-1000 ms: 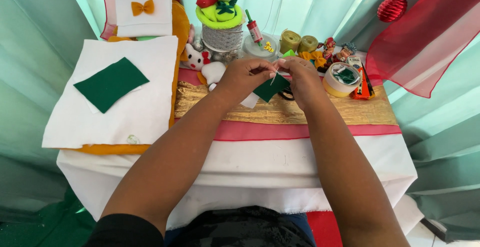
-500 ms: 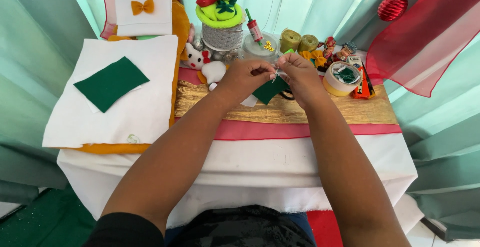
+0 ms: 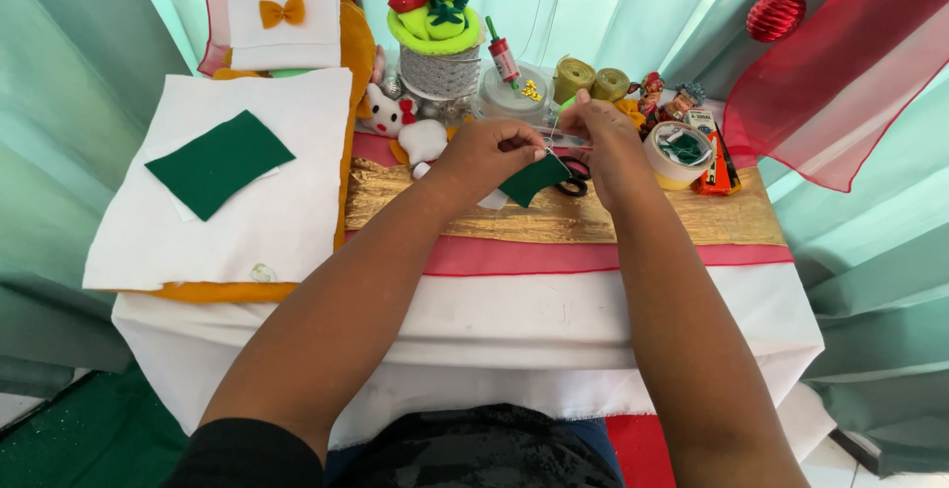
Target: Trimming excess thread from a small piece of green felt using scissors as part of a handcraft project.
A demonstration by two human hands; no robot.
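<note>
The desk [image 3: 593,320] fills the middle of the view, draped in white cloth with a red band and a gold strip across its far half. On its left lies a large white felt sheet [image 3: 247,221] carrying a dark green felt rectangle [image 3: 219,162]. Behind that stands a white folded piece with an orange bow [image 3: 282,11]. Along the back edge sit a lime-green hat-shaped ornament [image 3: 435,23] on a silver spool, two rolls of olive ribbon [image 3: 591,81], a roll of tape [image 3: 677,157] at the right, and a small white soft toy [image 3: 405,127]. A red bauble [image 3: 776,15] hangs at the upper right.

Both forearms reach in from the near edge and meet above the gold strip. The left hand [image 3: 489,157] pinches a small dark green felt piece [image 3: 534,179] between thumb and fingertips, a narrow, closed grip at the piece's upper left edge. The piece hangs just under and to the right of that hand, its long axis slanting from upper right down to lower left.

The right hand [image 3: 603,137] is just beside it, slightly farther from the body, its fingertips drawn together on what looks like a fine thread or needle [image 3: 556,130] rising from the felt; it is too thin to tell which. Black-handled scissors [image 3: 573,186] lie on the gold strip, partly hidden below the felt.
</note>
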